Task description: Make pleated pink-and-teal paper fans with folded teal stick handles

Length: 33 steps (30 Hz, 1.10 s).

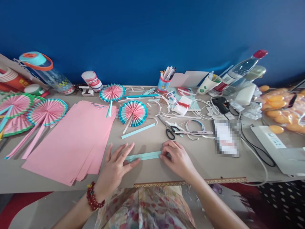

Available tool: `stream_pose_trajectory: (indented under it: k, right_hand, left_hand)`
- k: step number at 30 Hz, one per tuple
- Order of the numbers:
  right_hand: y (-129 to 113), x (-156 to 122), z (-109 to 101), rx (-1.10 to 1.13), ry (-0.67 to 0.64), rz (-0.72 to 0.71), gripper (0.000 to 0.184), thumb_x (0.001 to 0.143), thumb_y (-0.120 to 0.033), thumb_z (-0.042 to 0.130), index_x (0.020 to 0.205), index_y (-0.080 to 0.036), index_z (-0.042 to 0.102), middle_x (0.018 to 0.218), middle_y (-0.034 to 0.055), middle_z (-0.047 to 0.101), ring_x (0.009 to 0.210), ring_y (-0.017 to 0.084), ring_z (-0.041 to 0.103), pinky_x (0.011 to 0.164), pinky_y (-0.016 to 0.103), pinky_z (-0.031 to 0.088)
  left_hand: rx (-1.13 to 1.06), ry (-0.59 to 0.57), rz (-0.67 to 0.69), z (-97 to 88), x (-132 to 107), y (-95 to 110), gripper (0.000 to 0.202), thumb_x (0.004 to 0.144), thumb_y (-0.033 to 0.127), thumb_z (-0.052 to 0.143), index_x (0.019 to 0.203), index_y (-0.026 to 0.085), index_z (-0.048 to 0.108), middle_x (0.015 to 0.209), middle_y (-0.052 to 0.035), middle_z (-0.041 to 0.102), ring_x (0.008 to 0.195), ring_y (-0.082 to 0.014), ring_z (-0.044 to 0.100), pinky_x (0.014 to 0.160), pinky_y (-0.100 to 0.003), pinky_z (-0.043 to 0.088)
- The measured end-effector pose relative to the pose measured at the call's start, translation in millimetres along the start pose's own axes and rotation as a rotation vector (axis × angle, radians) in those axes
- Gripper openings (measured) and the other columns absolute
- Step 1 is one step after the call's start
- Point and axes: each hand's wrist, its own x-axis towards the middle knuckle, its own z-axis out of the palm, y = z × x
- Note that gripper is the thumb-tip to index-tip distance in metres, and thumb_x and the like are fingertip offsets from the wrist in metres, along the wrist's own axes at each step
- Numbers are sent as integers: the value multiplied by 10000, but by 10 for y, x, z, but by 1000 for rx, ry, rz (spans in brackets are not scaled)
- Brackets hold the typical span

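Observation:
A light blue paper strip [149, 156] with a lengthwise crease lies on the table between my hands. My left hand [116, 162] has its fingers spread, and its thumb and fingers rest at the strip's left end. At the right end, my right hand [177, 159] pinches the strip between thumb and curled fingers. Just beyond is a second light blue strip [138, 131], flat on the table. Two round pleated paper fans in pink and blue, a nearer fan [132, 113] and a farther fan [111, 93], lie behind it. Black-handled scissors [170, 132] are beyond my right hand.
Pink paper sheets [69, 143] are stacked at left, near more pleated fans [47, 112]. A utility knife [194, 132], a phone [226, 138] and a power strip [274, 140] lie to the right. Paper scraps, a pen cup [164, 84], a glue tub [91, 81] and bottles line the wall.

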Motion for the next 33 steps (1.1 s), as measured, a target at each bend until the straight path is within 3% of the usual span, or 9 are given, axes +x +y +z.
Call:
stream_pose_trajectory:
  k: [7, 12, 17, 20, 23, 26, 33]
  right_hand:
    - [-25, 1, -2, -25, -21, 29, 125, 831, -173, 664, 761, -211, 568, 937, 36, 614, 840, 201, 577, 814, 348, 439]
    - [-25, -7, 6, -40, -20, 30, 124, 837, -177, 660, 778, -209, 556, 931, 34, 611, 849, 205, 566, 810, 346, 436]
    - [-59, -57, 31, -79, 25, 1, 47, 892, -198, 589, 932, -204, 614, 1029, 82, 627, 961, 247, 568, 864, 389, 462]
    - [-105, -76, 59, -187, 35, -143, 342, 896, -106, 525, 1172, -262, 652, 1227, 101, 609, 1092, 270, 546, 958, 449, 449]
    - [-128, -63, 99, -279, 6, -384, 573, 876, -53, 545, 1331, -400, 579, 1367, 37, 584, 1165, 263, 528, 1083, 521, 368]
    - [-122, -41, 133, -321, -26, -518, 529, 918, -148, 596, 1370, -416, 539, 1465, 5, 522, 1199, 254, 524, 1123, 545, 333]
    - [-122, -41, 148, -354, -39, -544, 476, 934, -170, 602, 1365, -367, 555, 1432, 26, 560, 1224, 270, 525, 1093, 553, 374]
  left_hand:
    - [48, -27, 94, -16, 33, -48, 542, 935, 92, 505, 1343, 443, 566, 1571, -10, 400, 1378, -299, 446, 1189, -652, 107]
    - [47, -31, 214, 17, 46, -117, 398, 998, 260, 471, 1374, 369, 546, 1537, 14, 454, 1444, -256, 354, 1219, -615, 30]
    - [103, -113, 359, 14, 64, -202, 457, 1003, 221, 436, 1451, 304, 461, 1556, 8, 427, 1494, -241, 259, 1231, -576, 67]
    - [87, -129, 375, 12, 78, -239, 474, 1001, 214, 428, 1465, 307, 441, 1557, 12, 425, 1501, -223, 240, 1239, -544, 66]
    - [55, -137, 369, 16, 87, -265, 513, 984, 164, 421, 1473, 318, 428, 1546, 17, 442, 1502, -202, 239, 1242, -512, 100]
    - [30, -144, 374, 17, 88, -284, 547, 962, 132, 425, 1479, 311, 421, 1547, 14, 442, 1505, -204, 229, 1239, -493, 135]
    - [46, -158, 390, 15, 85, -280, 566, 944, 106, 434, 1481, 284, 425, 1562, -4, 418, 1511, -237, 208, 1229, -494, 174]
